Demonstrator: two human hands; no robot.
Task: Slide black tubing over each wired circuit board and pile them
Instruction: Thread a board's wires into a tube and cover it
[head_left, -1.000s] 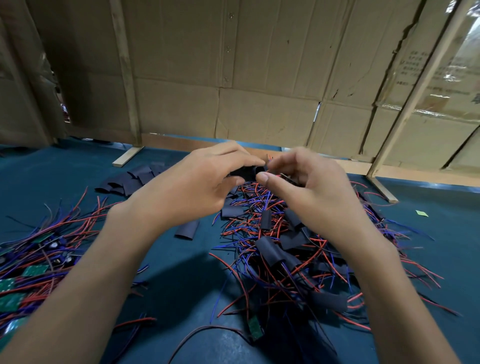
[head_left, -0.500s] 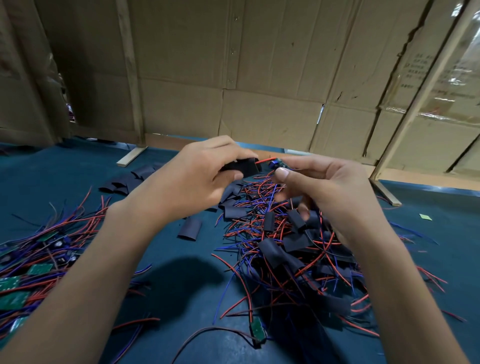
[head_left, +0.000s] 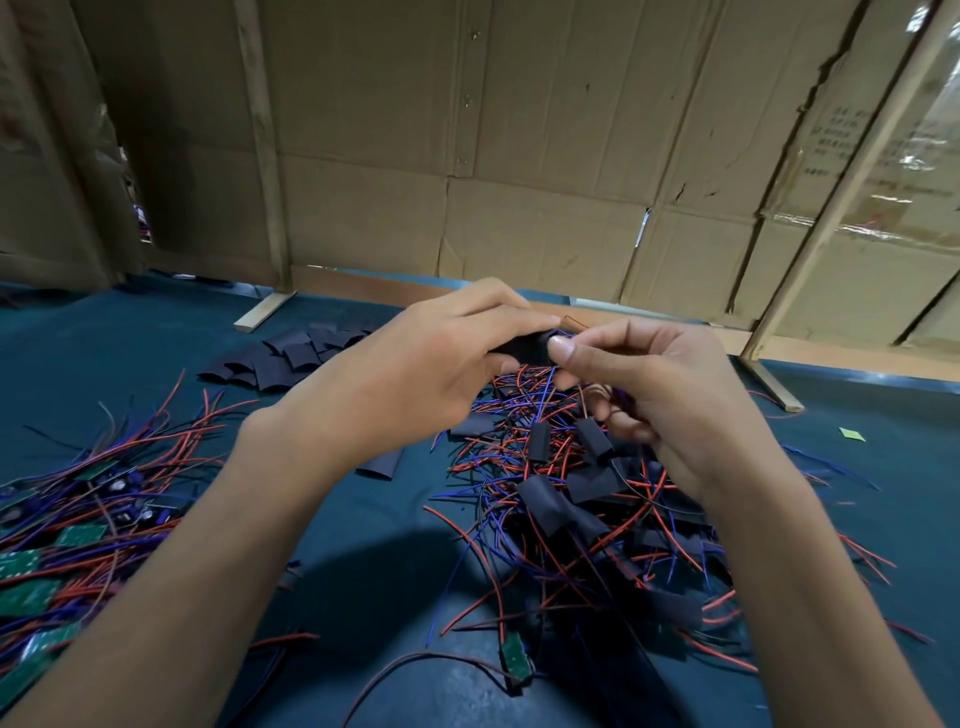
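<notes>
Table edge: far edge of the blue-green table (head_left: 156, 364) runs across mid-frame, right under the cardboard wall (head_left: 519, 156); two wooden struts (head_left: 265, 171) stand on it, upper left & far right.
Open room: bare cloth in the centre-bottom between the forearms, also a strip at far right by a small green scrap (head_left: 852, 434). Everything else is crowded w/ wire.
Left hand (head_left: 415, 364): centre frame, raised above the table; thumb & fingers curled, pinching a black tubing piece (head_left: 524, 347).
Right hand (head_left: 670, 395): just right of it, thumb & forefinger pressed together at the tube's right end, on wires coming out there; rest of fingers loosely curled.
Tube vs grip: sits between the two hands, mostly covered by left fingers, only its right part shows. Can't tell if a board is inside.
Finished pile (head_left: 571, 493): sleeved boards w/ red & blue leads, lower right, directly under the hands.
Bare boards (head_left: 47, 561): green boards w/ wires, lower left edge.
Spare tubes (head_left: 291, 353): flat black pieces, left of centre, near far edge; one loose tube (head_left: 382, 463) beside the left forearm.
Stray board (head_left: 514, 660): bottom centre, alone.
</notes>
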